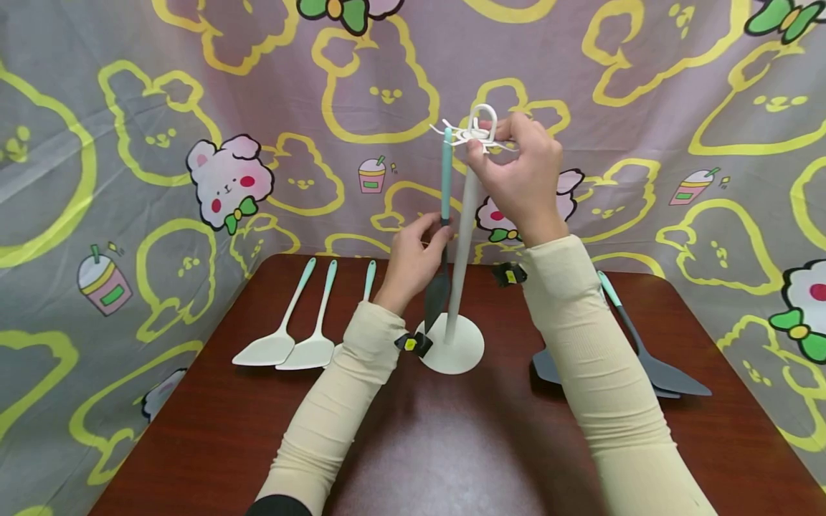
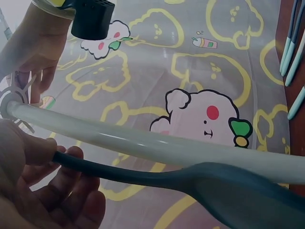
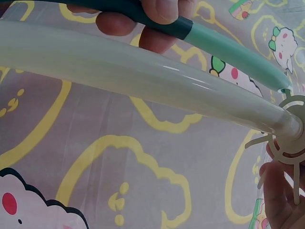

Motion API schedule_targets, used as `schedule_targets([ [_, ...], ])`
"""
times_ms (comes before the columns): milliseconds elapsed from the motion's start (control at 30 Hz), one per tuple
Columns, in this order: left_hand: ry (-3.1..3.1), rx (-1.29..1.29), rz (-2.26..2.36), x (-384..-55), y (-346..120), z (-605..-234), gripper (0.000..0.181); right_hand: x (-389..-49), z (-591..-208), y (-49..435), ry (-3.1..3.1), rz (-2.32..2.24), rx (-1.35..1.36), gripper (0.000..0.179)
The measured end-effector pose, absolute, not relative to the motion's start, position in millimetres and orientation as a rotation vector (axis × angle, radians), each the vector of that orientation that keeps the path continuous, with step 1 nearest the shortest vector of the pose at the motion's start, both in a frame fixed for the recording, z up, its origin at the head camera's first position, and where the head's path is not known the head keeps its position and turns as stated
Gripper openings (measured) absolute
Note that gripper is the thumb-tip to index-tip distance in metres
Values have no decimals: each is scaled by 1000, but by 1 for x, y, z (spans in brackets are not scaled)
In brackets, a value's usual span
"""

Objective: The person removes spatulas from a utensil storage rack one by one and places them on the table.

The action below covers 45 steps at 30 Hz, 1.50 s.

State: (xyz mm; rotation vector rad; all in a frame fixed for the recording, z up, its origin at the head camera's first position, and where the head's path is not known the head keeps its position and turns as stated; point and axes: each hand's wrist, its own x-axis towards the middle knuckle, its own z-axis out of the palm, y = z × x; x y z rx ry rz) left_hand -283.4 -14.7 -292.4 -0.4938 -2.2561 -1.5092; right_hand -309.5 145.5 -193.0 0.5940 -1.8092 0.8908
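A white utensil stand (image 1: pixel 461 251) rises from a round base (image 1: pixel 461 358), with a ring of thin hooks and a loop on top. My right hand (image 1: pixel 525 165) pinches the stand's top beside the loop. Lower down, my left hand (image 1: pixel 416 258) holds a dark grey spatula (image 2: pixel 248 195) between thumb and fingers, around its neck. The spatula hangs head down alongside the pole. Its mint handle (image 3: pixel 233 55) points up, and the handle's end meets one of the hooks in the right wrist view.
White spatulas (image 1: pixel 267 350) with mint handles lie on the left of the brown table (image 1: pixel 439 444), one partly behind my left arm. Dark grey spatulas (image 1: pixel 674 376) lie on the right, partly hidden by my right sleeve. A patterned curtain (image 1: pixel 387 64) hangs behind the table.
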Motion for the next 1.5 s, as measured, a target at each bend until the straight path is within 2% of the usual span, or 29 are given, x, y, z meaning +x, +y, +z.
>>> schedule_targets([
  [333,-2190,-468,-1541,-285,-19,-301,31,-310,-192,145,-1818,950,563,36],
  [1500,-2012,-536,-1538,-284,-17,-303,26,-308,-193,147,-1820,974,559,36],
])
